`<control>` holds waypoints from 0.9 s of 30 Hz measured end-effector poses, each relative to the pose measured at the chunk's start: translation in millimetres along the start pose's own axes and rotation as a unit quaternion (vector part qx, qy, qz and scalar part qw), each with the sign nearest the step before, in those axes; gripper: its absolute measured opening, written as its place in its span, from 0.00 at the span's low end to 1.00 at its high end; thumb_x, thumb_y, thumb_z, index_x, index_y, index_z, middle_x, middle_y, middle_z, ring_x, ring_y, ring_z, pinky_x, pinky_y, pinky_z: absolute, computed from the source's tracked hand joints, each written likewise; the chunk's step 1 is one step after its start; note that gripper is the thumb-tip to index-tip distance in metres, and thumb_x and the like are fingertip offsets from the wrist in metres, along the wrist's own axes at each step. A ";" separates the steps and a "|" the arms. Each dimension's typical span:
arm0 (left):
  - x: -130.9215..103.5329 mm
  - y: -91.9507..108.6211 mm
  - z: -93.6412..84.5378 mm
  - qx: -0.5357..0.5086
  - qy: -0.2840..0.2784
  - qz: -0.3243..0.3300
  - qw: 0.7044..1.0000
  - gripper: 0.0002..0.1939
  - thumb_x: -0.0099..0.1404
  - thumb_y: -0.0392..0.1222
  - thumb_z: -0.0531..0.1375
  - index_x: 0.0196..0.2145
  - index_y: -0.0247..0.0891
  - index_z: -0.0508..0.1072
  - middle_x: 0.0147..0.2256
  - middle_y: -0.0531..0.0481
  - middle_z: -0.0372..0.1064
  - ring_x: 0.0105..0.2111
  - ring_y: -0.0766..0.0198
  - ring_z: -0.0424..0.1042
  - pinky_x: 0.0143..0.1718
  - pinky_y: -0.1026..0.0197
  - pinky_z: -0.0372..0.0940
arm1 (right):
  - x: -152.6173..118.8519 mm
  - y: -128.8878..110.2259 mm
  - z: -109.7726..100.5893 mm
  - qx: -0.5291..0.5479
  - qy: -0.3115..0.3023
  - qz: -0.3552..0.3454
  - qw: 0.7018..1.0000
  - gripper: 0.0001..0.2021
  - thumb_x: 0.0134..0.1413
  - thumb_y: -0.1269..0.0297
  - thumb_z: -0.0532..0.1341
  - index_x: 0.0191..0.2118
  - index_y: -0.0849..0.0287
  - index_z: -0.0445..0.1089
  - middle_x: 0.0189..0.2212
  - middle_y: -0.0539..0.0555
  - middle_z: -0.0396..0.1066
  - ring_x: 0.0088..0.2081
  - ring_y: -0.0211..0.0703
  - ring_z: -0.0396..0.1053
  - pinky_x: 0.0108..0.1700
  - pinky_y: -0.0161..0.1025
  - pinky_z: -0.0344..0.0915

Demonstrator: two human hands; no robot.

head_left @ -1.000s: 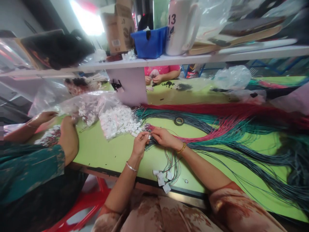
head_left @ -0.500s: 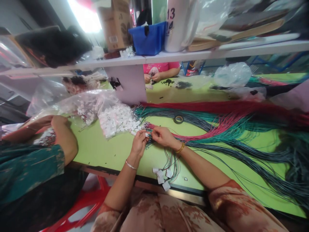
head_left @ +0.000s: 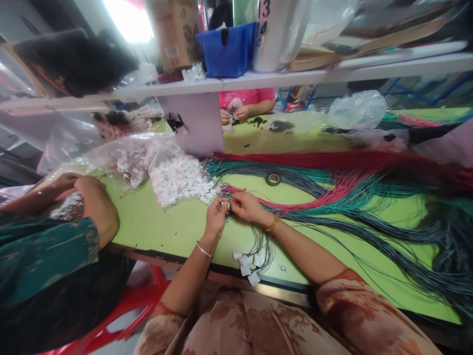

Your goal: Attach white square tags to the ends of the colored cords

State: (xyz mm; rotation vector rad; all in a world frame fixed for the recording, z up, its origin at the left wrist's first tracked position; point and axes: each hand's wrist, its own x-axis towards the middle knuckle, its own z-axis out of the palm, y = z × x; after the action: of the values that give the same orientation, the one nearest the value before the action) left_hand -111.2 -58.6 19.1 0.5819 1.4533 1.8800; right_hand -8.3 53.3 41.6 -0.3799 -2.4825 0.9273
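Head view: left of the tape (head_left: 273,184), a white connector (head_left: 227,203) seems pinched by the left hand (head_left: 216,215); whether anything is pinched by the right hand (head_left: 247,206) cannot be told. Wires (head_left: 299,205) could be snagged by the bracelet (head_left: 272,224).

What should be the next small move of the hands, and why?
Perhaps the right hand should push one of the wires into the white piece in the left hand: the hands nearly meet there, wire ends lie just beyond, and white connectors with wires lie on the table. What the right hand pinches is unclear.
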 end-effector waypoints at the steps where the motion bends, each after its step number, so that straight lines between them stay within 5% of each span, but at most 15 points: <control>1: 0.0 -0.8 0.3 0.006 0.005 0.001 1.000 0.14 0.52 0.45 0.69 0.33 0.35 0.74 0.21 0.55 0.65 0.22 0.71 0.61 0.27 0.67 0.57 | 0.3 0.3 -0.8 0.008 -0.003 -0.006 1.000 0.10 0.54 0.68 0.56 0.23 0.60 0.62 0.19 0.48 0.63 0.22 0.33 0.54 0.28 0.32 0.48; 10: 2.2 -2.3 1.2 -0.014 -0.002 -0.008 1.000 0.16 0.50 0.48 0.69 0.31 0.34 0.73 0.21 0.55 0.65 0.20 0.73 0.60 0.25 0.67 0.56 | 0.7 -4.0 0.6 -0.001 -0.012 -0.001 1.000 0.09 0.54 0.68 0.56 0.24 0.60 0.63 0.20 0.49 0.64 0.22 0.35 0.55 0.28 0.34 0.48; 14: 0.6 5.6 2.2 -0.032 -0.016 -0.046 0.998 0.17 0.50 0.48 0.70 0.29 0.35 0.70 0.23 0.54 0.67 0.21 0.73 0.62 0.24 0.68 0.56 | 5.7 6.1 -25.4 -0.005 -0.018 -0.020 1.000 0.09 0.58 0.66 0.54 0.29 0.60 0.68 0.26 0.51 0.69 0.27 0.36 0.61 0.32 0.33 0.54; 17: -1.9 17.6 4.0 -0.011 -0.056 -0.057 0.997 0.18 0.47 0.45 0.71 0.27 0.36 0.66 0.27 0.52 0.71 0.22 0.73 0.63 0.25 0.67 0.58 | 6.6 31.5 -61.5 -0.118 0.038 0.067 0.990 0.08 0.57 0.66 0.55 0.34 0.60 0.70 0.33 0.56 0.72 0.33 0.40 0.64 0.36 0.35 0.56; 22: -6.4 38.6 4.6 0.171 -0.126 -0.007 0.977 0.10 0.52 0.41 0.66 0.29 0.39 0.68 0.27 0.52 0.71 0.21 0.68 0.65 0.24 0.65 0.57 | -6.6 78.9 -93.5 -0.309 0.002 0.223 0.924 0.08 0.49 0.68 0.60 0.36 0.63 0.73 0.39 0.67 0.71 0.43 0.54 0.64 0.38 0.40 0.57; 27: -1.1 48.7 2.6 0.358 -0.179 0.049 0.915 0.05 0.55 0.38 0.61 0.29 0.39 0.77 0.21 0.51 0.69 0.21 0.64 0.64 0.25 0.63 0.56 | -11.1 62.9 -94.4 -0.073 0.063 0.181 0.979 0.08 0.53 0.62 0.57 0.32 0.61 0.68 0.30 0.56 0.69 0.33 0.42 0.62 0.34 0.37 0.56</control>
State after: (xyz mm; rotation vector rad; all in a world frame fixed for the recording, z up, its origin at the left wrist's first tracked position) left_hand -120.5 -64.7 66.6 1.2855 1.8559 1.1638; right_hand 55.1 146.4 58.6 -0.9346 -2.4132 0.8249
